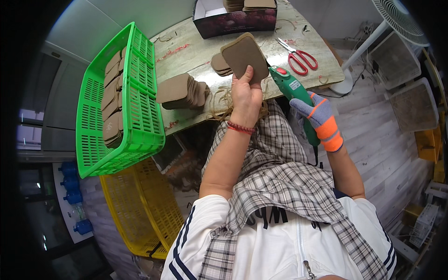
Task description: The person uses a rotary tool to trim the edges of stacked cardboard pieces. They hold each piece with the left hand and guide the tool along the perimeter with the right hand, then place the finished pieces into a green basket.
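My bare left hand (246, 97) grips a brown, rounded-square flat piece (246, 52), thumb on its face, held up over the table's near edge. My right hand (319, 119), in a grey and orange glove, is wrapped round a green corded power tool (291, 85) with a red button. The tool's head is close to the piece's right edge; whether they touch I cannot tell. Below and left of the held piece lies a small stack of brown pieces (219, 64). A taller stack of similar pieces (179, 91) stands left of my left hand.
Red-handled scissors (301, 60) lie at the table's right. A dark box (235, 22) with brown pieces stands at the back. At left is a green crate (142, 95) of pieces, with a yellow crate (140, 205) below. Brown trimmings (223, 103) hang near my lap; a white fan (368, 44) stands right.
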Tool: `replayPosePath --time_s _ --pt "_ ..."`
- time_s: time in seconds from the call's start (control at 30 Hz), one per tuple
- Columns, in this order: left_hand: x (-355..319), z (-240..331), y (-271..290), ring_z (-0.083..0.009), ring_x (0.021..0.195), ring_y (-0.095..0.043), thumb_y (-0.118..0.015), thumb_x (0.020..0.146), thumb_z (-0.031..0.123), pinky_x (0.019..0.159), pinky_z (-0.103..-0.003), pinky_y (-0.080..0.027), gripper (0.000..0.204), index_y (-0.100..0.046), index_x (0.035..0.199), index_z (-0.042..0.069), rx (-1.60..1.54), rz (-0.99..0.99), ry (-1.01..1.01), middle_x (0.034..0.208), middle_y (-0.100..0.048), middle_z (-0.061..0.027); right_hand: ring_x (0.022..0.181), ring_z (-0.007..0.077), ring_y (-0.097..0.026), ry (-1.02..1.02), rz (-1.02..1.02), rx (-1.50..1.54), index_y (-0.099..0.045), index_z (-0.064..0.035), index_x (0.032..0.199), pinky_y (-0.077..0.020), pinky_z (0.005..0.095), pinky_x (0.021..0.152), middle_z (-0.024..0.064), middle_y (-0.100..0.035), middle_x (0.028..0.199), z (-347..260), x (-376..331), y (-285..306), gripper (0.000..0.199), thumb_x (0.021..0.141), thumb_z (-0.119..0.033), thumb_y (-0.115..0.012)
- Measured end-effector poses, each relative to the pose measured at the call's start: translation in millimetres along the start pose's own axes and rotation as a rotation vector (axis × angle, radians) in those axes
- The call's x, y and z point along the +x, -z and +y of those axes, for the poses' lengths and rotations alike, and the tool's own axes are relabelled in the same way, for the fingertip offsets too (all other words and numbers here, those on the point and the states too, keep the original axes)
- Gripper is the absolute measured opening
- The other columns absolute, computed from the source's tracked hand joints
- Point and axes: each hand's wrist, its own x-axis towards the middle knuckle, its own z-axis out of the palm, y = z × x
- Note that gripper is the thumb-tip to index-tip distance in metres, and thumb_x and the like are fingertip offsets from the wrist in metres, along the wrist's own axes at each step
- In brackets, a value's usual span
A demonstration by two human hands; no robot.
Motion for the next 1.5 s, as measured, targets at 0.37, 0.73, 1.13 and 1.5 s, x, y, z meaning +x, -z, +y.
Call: replayPosePath --time_s 0.37,0.73,1.13,1.5 --pt "-32.2 -3.5 19.2 -0.0226 0.101 -0.060 -0.058 0.085 -0.006 0.089 -0.038 -0.051 0.031 -0.053 0.114 0.004 0.228 -0.006 0.126 0.111 -0.061 -0.0102 0.055 0.0040 -0.049 0.083 0.065 -0.085 -0.063 -0.0030 0.094 -0.0394 0.0205 0.049 -0.0033 -0.055 0.066 -11.2 4.0 13.0 0.028 0.080 -0.025 -0.073" --pt "-13.2 72.8 21.6 -0.0160 0.087 -0.064 -0.062 0.079 -0.010 0.078 -0.028 -0.054 0.034 -0.058 0.112 -0.003 0.730 -0.263 0.268 0.102 -0.065 -0.0094 0.054 0.0034 -0.047 0.037 -0.156 -0.210 -0.065 -0.0023 0.097 -0.0386 0.0204 0.048 -0.0024 -0.056 0.064 -12.3 -9.4 47.2 0.037 0.074 -0.028 -0.078" --pt "-17.1 85.3 38.3 -0.0119 0.083 -0.062 -0.064 0.077 -0.009 0.073 -0.023 -0.051 0.037 -0.057 0.113 -0.003 0.950 -0.314 0.489 0.098 -0.065 -0.0066 0.061 0.0031 -0.049 0.039 -0.186 -0.232 -0.063 -0.0002 0.094 -0.0411 0.0191 0.054 -0.0029 -0.058 0.072 -10.9 -5.8 29.1 0.027 0.080 -0.022 -0.071" --pt "-15.5 112.4 25.5 -0.0097 0.079 -0.061 -0.068 0.076 -0.005 0.073 -0.023 -0.050 0.024 -0.059 0.097 0.001 1.048 -0.349 0.122 0.088 -0.065 -0.0040 0.061 0.0037 -0.051 -0.070 -0.280 -0.203 -0.066 -0.0010 0.095 -0.0420 0.0206 0.055 -0.0020 -0.060 0.072 -9.1 -10.6 31.9 0.035 0.075 -0.028 -0.077"
